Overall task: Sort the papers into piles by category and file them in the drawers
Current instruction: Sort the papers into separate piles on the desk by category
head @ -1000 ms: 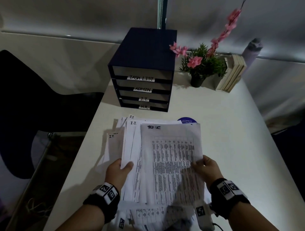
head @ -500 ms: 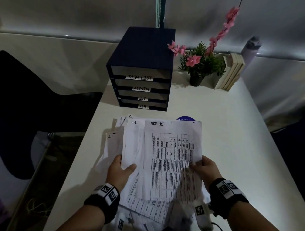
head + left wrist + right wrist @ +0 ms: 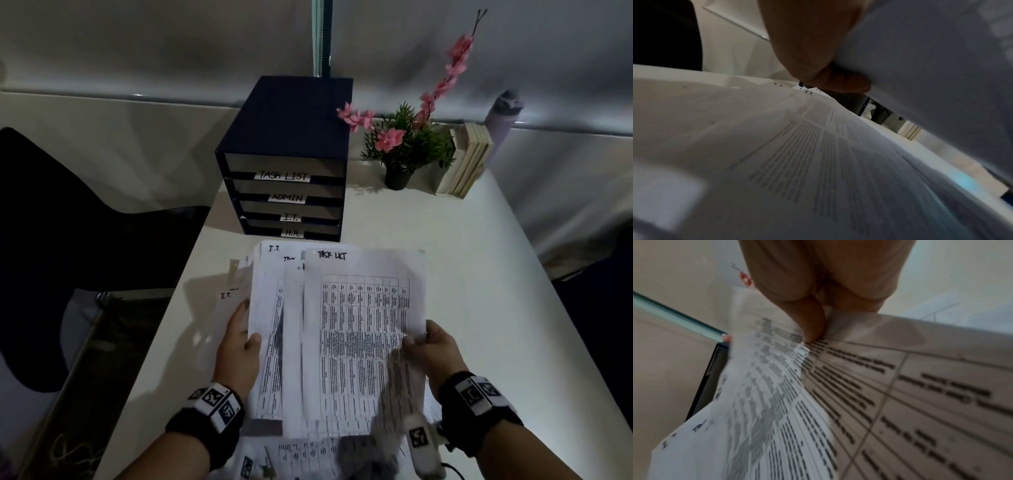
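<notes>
A fanned stack of printed papers is held above the white desk. The top sheet is hand-marked "TASK LIST"; a sheet behind it at the left reads "I.T." My left hand grips the stack's left edge, thumb on top, and my right hand pinches the right edge between thumb and fingers. More sheets marked "I.T." lie on the desk beneath. The dark blue drawer unit stands at the back, all drawers closed, labelled TASK LIST, ADMIN, I.T., H.R.
A potted plant with pink flowers, a few upright books and a grey bottle stand at the back right. A dark chair is left of the desk. More printed sheets lie at the near edge.
The top "TASK LIST" sheet has slid to the right and up along the stack, uncovering more of the sheets behind it. Both hands keep their hold.
</notes>
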A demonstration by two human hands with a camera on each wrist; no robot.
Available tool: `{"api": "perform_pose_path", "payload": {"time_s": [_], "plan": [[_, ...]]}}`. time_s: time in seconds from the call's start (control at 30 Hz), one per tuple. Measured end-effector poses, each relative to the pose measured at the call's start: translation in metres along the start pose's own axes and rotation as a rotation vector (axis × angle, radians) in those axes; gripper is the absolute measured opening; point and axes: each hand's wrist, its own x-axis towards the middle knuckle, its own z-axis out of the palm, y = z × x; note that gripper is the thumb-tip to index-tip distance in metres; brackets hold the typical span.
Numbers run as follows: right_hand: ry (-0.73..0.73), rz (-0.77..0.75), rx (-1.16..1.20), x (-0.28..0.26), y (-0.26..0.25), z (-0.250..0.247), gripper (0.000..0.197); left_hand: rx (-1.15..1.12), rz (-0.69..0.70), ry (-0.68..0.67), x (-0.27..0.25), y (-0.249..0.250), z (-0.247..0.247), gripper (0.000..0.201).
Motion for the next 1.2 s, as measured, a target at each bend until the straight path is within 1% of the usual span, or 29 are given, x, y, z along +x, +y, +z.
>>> {"api": "perform_pose_path", "payload": {"time_s": [0.07, 0.13, 0.2, 0.27, 0.3, 0.33, 0.4, 0.43, 0.47, 0.53, 0.6, 0.63, 0.67, 0.73, 0.8, 0.83, 0.87, 0.9, 0.93, 1.0, 1.07, 1.1, 1.2], "plan": [[-0.097, 0.025, 0.122, -0.003, -0.003, -0.001, 0.016, -0.039, -0.028, 0.031, 0.002, 0.006, 0.003, 0.042], [-0.183, -0.015, 0.148, -0.008, -0.005, -0.002, 0.017, -0.035, -0.033, 0.068, 0.002, 0.011, 0.007, 0.027], [-0.202, -0.012, 0.093, -0.010, -0.004, -0.003, 0.017, -0.030, -0.050, 0.109, 0.001, 0.013, 0.009, 0.018], [-0.197, 0.024, 0.051, -0.012, -0.004, -0.003, 0.019, -0.030, -0.073, 0.139, 0.001, 0.011, 0.009, 0.014], [-0.201, 0.017, -0.008, -0.012, -0.003, -0.003, 0.015, -0.025, -0.086, 0.153, 0.001, 0.010, 0.008, 0.012], [-0.190, -0.018, -0.141, -0.011, -0.002, -0.004, 0.011, -0.014, -0.098, 0.172, 0.001, 0.011, 0.006, 0.010], [-0.176, -0.126, -0.551, -0.006, 0.000, -0.007, 0.027, 0.008, -0.119, 0.195, 0.002, 0.014, 0.002, 0.011], [-0.171, -0.152, -0.693, -0.007, 0.000, -0.005, 0.032, 0.015, -0.122, 0.192, 0.004, 0.017, -0.001, 0.014], [-0.169, -0.183, -0.783, -0.007, 0.001, -0.004, 0.034, 0.028, -0.116, 0.185, 0.005, 0.021, -0.003, 0.017], [-0.219, -0.211, -0.918, -0.010, 0.004, 0.001, 0.035, 0.095, -0.086, 0.160, 0.008, 0.031, -0.009, 0.018], [-0.273, -0.200, -1.043, -0.012, 0.005, 0.004, 0.027, 0.203, -0.017, 0.152, 0.009, 0.042, -0.015, 0.019], [-0.282, -0.208, -1.055, -0.013, 0.003, 0.005, 0.020, 0.271, 0.032, 0.173, 0.009, 0.047, -0.019, 0.021], [-0.254, -0.247, -1.031, -0.011, 0.002, 0.005, 0.019, 0.329, 0.081, 0.212, 0.009, 0.052, -0.023, 0.023], [-0.150, -0.356, -0.885, -0.008, -0.002, 0.005, 0.019, 0.377, 0.165, 0.322, 0.007, 0.066, -0.033, 0.027], [-0.030, -0.436, -0.703, -0.002, -0.008, 0.002, 0.008, 0.354, 0.202, 0.435, 0.003, 0.086, -0.042, 0.029], [-0.023, -0.419, -0.567, 0.000, -0.014, 0.001, 0.017, 0.333, 0.195, 0.482, 0.002, 0.095, -0.047, 0.031], [-0.058, -0.366, -0.393, 0.000, -0.022, -0.001, 0.028, 0.308, 0.179, 0.526, 0.002, 0.103, -0.053, 0.033], [-0.094, -0.302, -0.209, -0.001, -0.030, -0.004, 0.033, 0.273, 0.166, 0.574, 0.003, 0.107, -0.061, 0.035], [-0.114, -0.257, -0.056, -0.001, -0.036, -0.006, 0.032, 0.231, 0.160, 0.615, 0.008, 0.107, -0.068, 0.037], [-0.144, -0.212, 0.154, -0.004, -0.049, -0.003, 0.018, 0.180, 0.130, 0.677, 0.014, 0.106, -0.077, 0.044], [-0.145, -0.201, 0.242, -0.006, -0.058, 0.006, 0.012, 0.092, 0.070, 0.658, 0.014, 0.106, -0.070, 0.047], [-0.133, -0.199, 0.261, -0.006, -0.061, 0.013, 0.012, 0.020, 0.043, 0.606, 0.013, 0.103, -0.062, 0.045], [-0.079, -0.158, 0.248, 0.000, -0.057, 0.031, 0.015, -0.146, -0.032, 0.393, 0.005, 0.084, -0.030, 0.032]]}}
